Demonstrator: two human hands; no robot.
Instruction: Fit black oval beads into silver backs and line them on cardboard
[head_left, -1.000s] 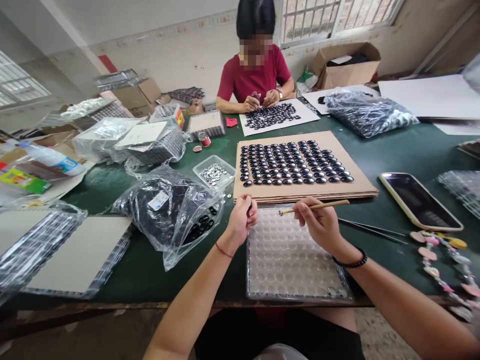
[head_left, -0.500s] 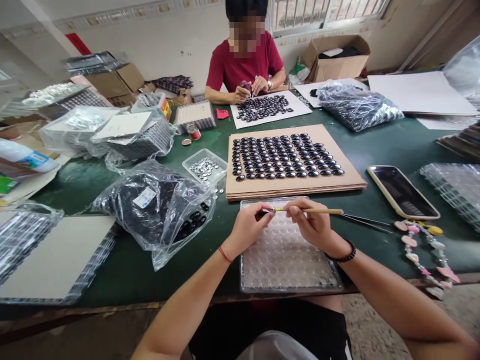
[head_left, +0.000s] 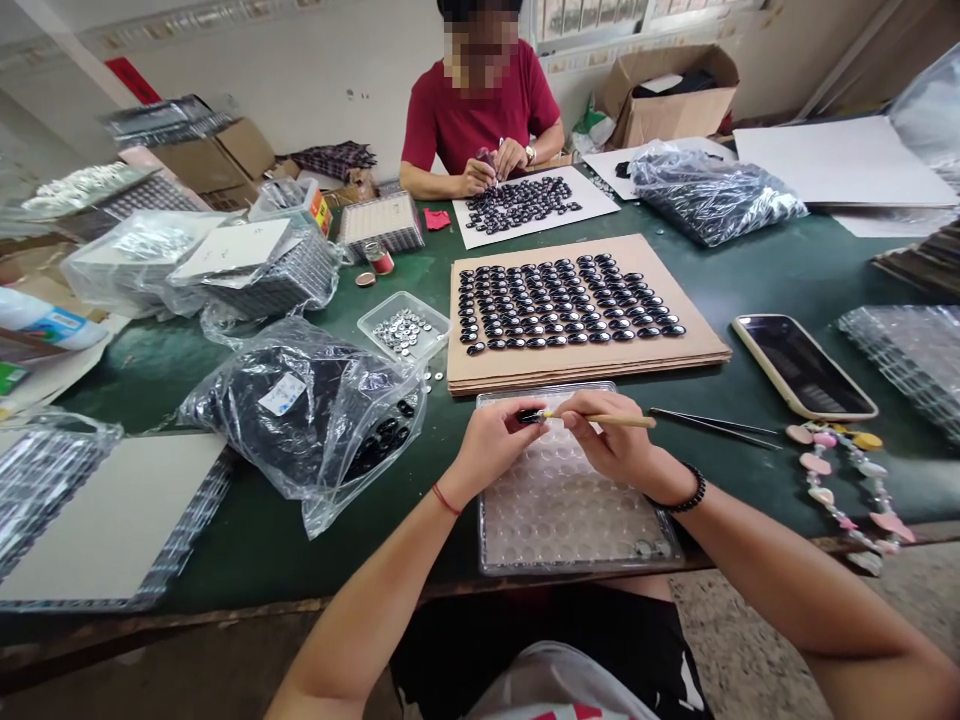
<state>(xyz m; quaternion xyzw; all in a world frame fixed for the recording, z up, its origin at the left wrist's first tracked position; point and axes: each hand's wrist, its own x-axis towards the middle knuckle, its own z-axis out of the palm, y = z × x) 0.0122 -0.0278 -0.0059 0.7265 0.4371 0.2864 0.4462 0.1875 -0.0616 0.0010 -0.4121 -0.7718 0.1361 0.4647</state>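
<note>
My left hand (head_left: pixel 501 440) pinches a small shiny black oval piece (head_left: pixel 529 415) between thumb and fingers. In my right hand (head_left: pixel 611 440) is a thin wooden-handled brush (head_left: pixel 621 420), its tip touching or very close to the black piece. Both hands are above a clear plastic tray (head_left: pixel 574 510) with round hollows. Behind the tray, a stack of brown cardboard (head_left: pixel 675 362) bears rows of black oval pieces (head_left: pixel 555 300). Metal tweezers (head_left: pixel 712 423) lie right of my right hand.
A plastic bag of black pieces (head_left: pixel 300 410) and a clear box of small metal discs (head_left: pixel 405 328) are at the left. A phone (head_left: pixel 804 367) and a beaded string (head_left: pixel 817 462) lie at the right. Across the table sits a person in red (head_left: pixel 480 120).
The view has shifted slightly. The black piece in my left hand shows more of its surface, and the brush has moved a little left, its handle end nearer my right hand.
</note>
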